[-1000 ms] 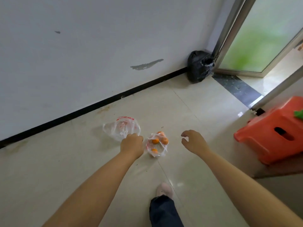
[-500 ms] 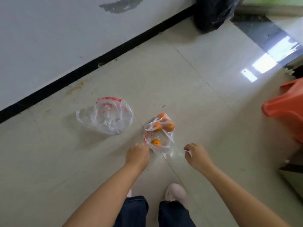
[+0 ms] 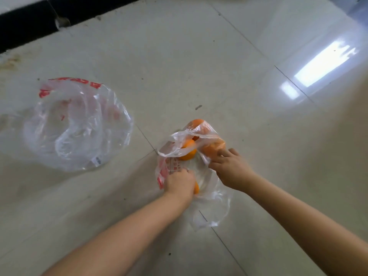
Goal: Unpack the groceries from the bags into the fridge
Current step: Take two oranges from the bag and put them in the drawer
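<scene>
The bag of oranges (image 3: 169, 164) lay on the floor (image 3: 258, 120), under and just beyond both hands. The left hand (image 3: 180, 182) gripped its near plastic with curled fingers, an orange (image 3: 196, 188) peeking out beside it. The right hand (image 3: 232, 169) pinched the bag's far edge. A second clear bag (image 3: 79, 124) lay well left of the left hand.

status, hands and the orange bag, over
Left hand grips bag of oranges at near edge. Right hand touches its right side, hold unclear. Second clear bag lies apart, left; not in the way.
</scene>
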`<state>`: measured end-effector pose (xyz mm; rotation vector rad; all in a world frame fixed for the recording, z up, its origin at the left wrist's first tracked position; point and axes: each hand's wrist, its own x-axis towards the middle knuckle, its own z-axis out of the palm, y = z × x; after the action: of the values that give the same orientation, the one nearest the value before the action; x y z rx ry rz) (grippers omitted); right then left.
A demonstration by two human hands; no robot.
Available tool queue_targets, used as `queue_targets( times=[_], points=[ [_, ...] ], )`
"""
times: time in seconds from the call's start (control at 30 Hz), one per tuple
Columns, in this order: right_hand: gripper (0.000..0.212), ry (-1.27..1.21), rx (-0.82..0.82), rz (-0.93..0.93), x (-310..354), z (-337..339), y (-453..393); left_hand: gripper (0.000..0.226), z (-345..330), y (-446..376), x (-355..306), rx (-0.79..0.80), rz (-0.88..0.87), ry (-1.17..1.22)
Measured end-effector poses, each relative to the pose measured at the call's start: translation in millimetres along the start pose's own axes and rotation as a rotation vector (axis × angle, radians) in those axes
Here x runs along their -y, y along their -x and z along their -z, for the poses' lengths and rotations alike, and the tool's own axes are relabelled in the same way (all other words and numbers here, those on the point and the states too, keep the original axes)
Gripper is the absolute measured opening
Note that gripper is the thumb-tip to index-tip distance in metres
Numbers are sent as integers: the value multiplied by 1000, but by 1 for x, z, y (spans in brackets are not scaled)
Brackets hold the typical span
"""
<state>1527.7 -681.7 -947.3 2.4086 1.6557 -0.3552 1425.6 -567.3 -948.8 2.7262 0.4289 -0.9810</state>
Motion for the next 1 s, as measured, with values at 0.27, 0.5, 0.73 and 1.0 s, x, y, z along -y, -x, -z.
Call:
queue_targets(
  times=[0.27,0.5,0.73,1.0],
  points=[
    [46,-85,103,-103,7,3,-16,58,-30,-6,2,53,-116,-133],
    [43,-368,133,-407,3,-10,-15,88,-15,14,29,-429,-387,35],
    [19,-72,-443,-293,-21,-9,1,83,63,-10,43,-793,-267,-12],
    [21,12,46,-213,-42,-5,-17,76,101,-43,37,-556,-47,131]
  ],
)
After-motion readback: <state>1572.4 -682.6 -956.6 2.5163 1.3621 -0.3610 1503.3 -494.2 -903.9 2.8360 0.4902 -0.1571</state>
